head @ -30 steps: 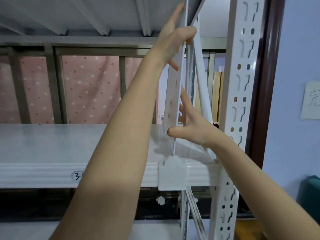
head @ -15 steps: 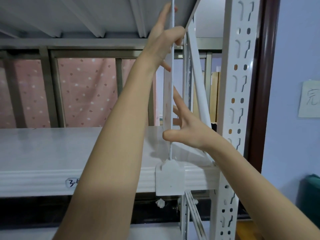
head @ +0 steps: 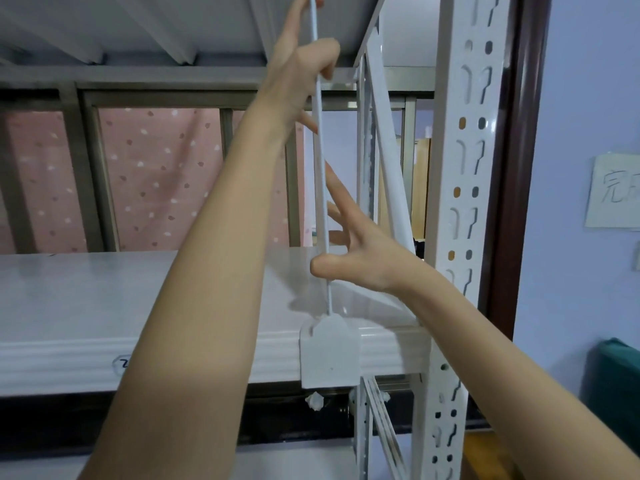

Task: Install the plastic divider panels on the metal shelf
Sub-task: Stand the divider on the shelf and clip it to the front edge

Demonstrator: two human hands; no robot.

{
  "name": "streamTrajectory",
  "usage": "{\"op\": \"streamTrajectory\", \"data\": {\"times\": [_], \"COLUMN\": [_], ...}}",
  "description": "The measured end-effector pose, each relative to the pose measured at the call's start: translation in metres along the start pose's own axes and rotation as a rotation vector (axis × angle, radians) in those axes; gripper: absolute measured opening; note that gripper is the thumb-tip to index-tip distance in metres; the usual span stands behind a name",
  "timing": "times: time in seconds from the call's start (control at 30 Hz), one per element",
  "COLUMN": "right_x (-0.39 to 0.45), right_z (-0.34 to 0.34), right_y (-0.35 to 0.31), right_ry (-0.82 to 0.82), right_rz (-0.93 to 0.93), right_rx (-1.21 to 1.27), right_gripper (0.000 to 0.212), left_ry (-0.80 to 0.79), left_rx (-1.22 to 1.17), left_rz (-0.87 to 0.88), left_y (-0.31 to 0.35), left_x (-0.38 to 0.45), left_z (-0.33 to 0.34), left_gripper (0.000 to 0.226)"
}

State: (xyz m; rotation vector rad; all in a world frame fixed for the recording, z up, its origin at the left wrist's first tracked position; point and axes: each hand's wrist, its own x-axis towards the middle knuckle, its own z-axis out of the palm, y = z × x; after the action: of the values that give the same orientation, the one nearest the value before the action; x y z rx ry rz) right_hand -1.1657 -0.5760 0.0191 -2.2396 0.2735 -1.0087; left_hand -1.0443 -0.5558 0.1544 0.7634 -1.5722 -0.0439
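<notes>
Your thin white plastic divider panel (head: 322, 188) has swung edge-on, nearly upright over its white clip bracket (head: 329, 355) at 6 o'clock. Your left hand (head: 298, 77) pinches its top; your right hand (head: 360, 251), fingers splayed, steadies it.

This looks like a storeroom set up in a plain room. A white boltless metal shelving unit (head: 464, 209) with a slotted, keyhole-punched upright fills the view, its pale shelf board (head: 104, 299) bare and marked with a handwritten number on the front edge. Behind it hangs a pink dotted curtain (head: 156, 174) beyond a grey metal frame (head: 83, 168). A handwritten paper note (head: 613, 192) is stuck on the pale blue wall (head: 588, 81) beside a dark brown door frame (head: 516, 168).
</notes>
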Motion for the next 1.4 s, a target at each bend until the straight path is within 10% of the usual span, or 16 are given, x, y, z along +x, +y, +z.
{"op": "streamTrajectory", "data": {"times": [1.4], "right_x": [-0.018], "right_z": [0.014], "right_y": [0.016], "right_ry": [0.076], "right_rz": [0.048], "right_rx": [-0.017], "right_gripper": [0.100], "left_ry": [-0.057], "left_rx": [-0.027], "left_rz": [-0.139], "left_y": [0.005], "left_x": [-0.017], "left_z": [0.002], "left_gripper": [0.076]}}
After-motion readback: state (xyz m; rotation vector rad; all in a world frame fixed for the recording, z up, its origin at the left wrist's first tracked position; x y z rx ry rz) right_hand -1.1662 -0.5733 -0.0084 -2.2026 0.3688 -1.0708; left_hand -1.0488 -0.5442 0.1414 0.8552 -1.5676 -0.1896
